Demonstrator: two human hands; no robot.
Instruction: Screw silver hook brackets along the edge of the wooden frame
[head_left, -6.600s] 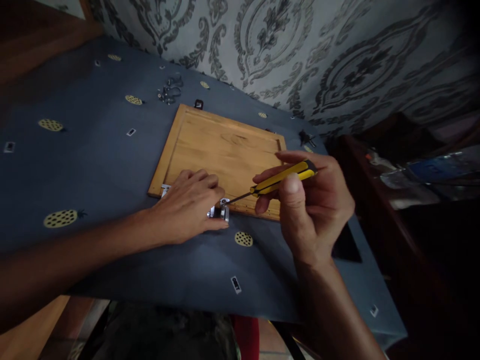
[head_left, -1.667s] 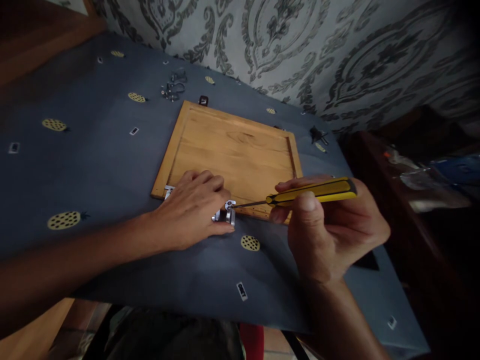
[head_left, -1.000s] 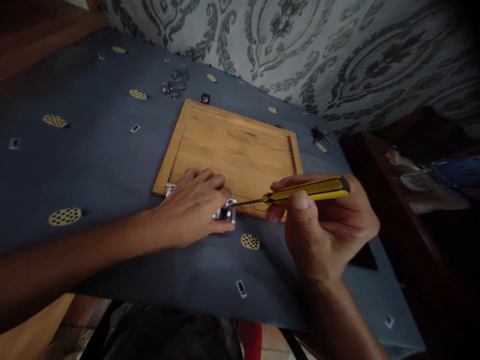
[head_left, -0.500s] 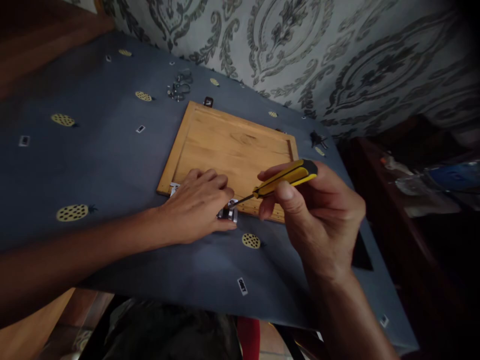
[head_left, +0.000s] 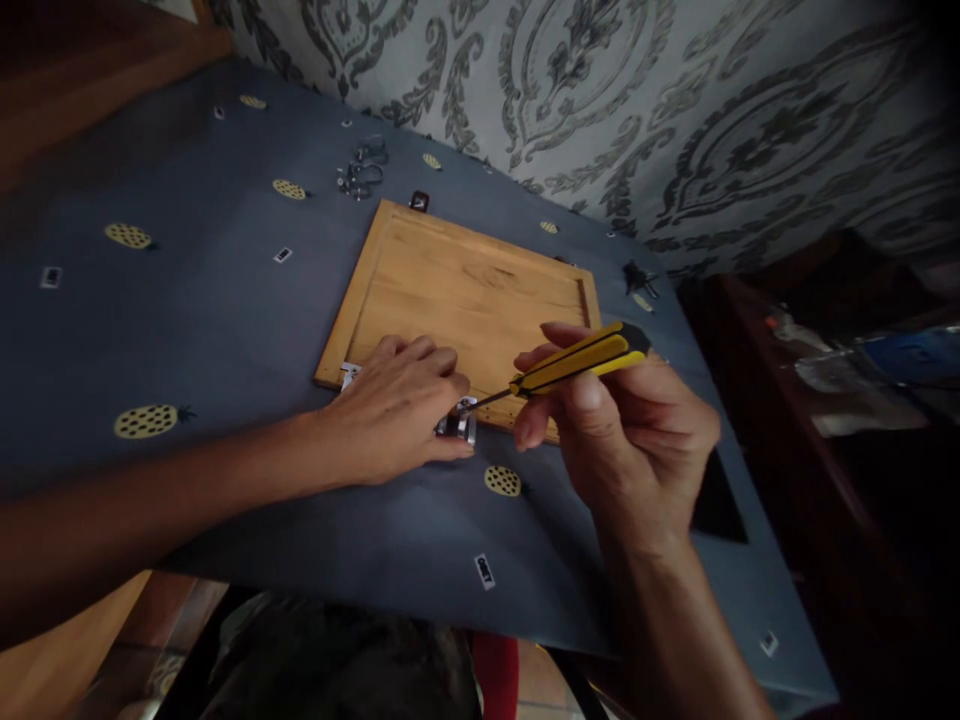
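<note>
A wooden panel (head_left: 465, 295) with a raised frame lies flat on a blue patterned cloth (head_left: 187, 330). At its near edge sits a shiny metal hinge (head_left: 459, 424). My left hand (head_left: 394, 410) lies over the hinge, fingers curled and pressing it against the panel's edge. My right hand (head_left: 622, 430) grips a yellow and black screwdriver (head_left: 577, 358). Its thin metal tip rests on the top of the hinge, just beyond my left fingertips.
More metal hardware (head_left: 362, 168) lies on the cloth beyond the panel's far left corner. A small dark piece (head_left: 638, 275) sits near the far right corner. A patterned grey wall (head_left: 600, 110) rises behind. Dark shelving with clutter (head_left: 862, 370) stands at the right.
The screwdriver handle swung from nearly level and long to the right back up to a steeper tilt nearer the hinge. My left hand has stayed on the hinge throughout.
</note>
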